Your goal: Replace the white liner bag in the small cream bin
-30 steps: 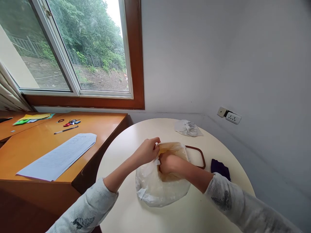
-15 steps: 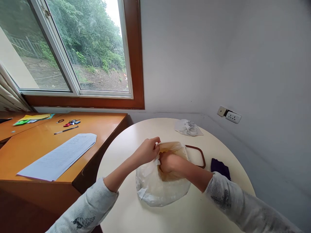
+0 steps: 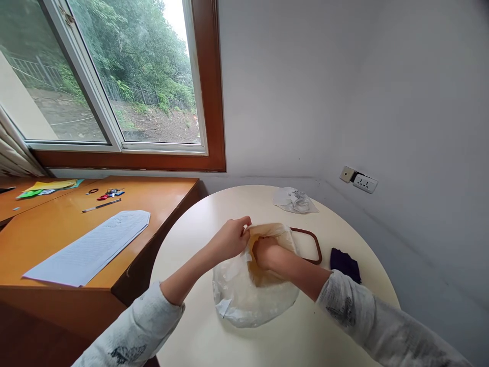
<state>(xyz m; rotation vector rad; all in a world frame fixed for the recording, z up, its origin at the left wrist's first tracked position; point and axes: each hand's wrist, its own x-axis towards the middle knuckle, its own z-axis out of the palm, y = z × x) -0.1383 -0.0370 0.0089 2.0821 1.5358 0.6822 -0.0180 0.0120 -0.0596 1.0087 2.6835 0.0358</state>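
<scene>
One plastic bag point(image 3: 252, 308) — mouth around right grip point(image 3: 266, 253).

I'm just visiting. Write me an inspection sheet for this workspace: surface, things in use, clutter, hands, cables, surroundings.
Surface: round cream table.
Things in use: translucent plastic bag, mouth open.
Clutter: brown frame, dark cloth, crumpled plastic.
Hands: left hand grips the bag's edge; right hand reaches inside, fingertips hidden.
Cables: nothing seen indoors.
Surroundings: desk with papers and pen; window; wall socket.
</scene>
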